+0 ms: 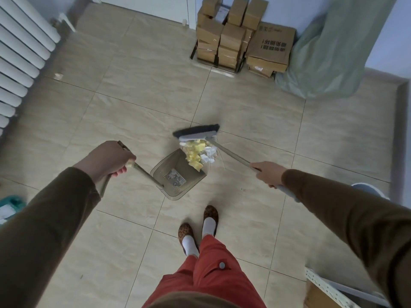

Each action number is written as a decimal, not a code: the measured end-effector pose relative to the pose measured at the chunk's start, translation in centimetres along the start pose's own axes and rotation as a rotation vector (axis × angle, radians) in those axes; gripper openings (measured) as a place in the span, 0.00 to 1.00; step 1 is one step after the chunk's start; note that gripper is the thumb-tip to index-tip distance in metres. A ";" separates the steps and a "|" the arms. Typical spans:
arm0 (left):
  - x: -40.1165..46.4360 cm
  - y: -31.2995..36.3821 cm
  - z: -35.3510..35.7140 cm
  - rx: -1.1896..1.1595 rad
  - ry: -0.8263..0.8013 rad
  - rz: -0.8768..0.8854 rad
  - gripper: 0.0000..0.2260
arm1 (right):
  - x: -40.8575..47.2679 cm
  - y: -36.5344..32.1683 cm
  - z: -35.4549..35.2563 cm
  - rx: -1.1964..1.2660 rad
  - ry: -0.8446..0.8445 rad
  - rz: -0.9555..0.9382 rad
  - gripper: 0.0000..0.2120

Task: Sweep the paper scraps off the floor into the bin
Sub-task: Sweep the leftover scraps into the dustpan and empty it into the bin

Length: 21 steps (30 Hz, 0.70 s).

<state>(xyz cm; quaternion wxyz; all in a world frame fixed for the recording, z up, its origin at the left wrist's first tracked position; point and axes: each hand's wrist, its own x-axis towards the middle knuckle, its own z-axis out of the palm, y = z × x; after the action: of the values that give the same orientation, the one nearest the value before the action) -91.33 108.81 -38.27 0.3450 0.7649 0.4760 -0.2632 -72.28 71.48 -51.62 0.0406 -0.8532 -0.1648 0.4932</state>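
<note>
Yellow and white paper scraps (199, 154) lie heaped on the tiled floor at the mouth of a translucent brown dustpan (178, 177), some resting on its lip. A broom head (196, 133) with dark bristles stands just behind the heap. My right hand (268, 173) grips the broom's long handle. My left hand (109, 160) holds the dustpan's upright handle, to the left of the pan. One small scrap (58, 76) lies far left near the radiator.
Stacked cardboard boxes (240, 34) and a pale green bag (329, 54) fill the far right corner. A white radiator (20, 54) lines the left wall. A grey-blue bin rim (369, 190) shows at the right. My feet (198, 230) stand behind the dustpan.
</note>
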 end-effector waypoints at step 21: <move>-0.6 1.3 0.3 0.058 -0.061 0.196 0.11 | -6.4 -7.7 15.7 0.914 -0.025 0.262 0.18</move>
<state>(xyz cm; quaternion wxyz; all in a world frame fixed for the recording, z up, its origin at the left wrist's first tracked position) -90.44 107.86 -37.60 0.3609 0.8091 0.3806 -0.2650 -90.50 75.20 -52.50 0.3474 -0.7557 0.1774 0.5262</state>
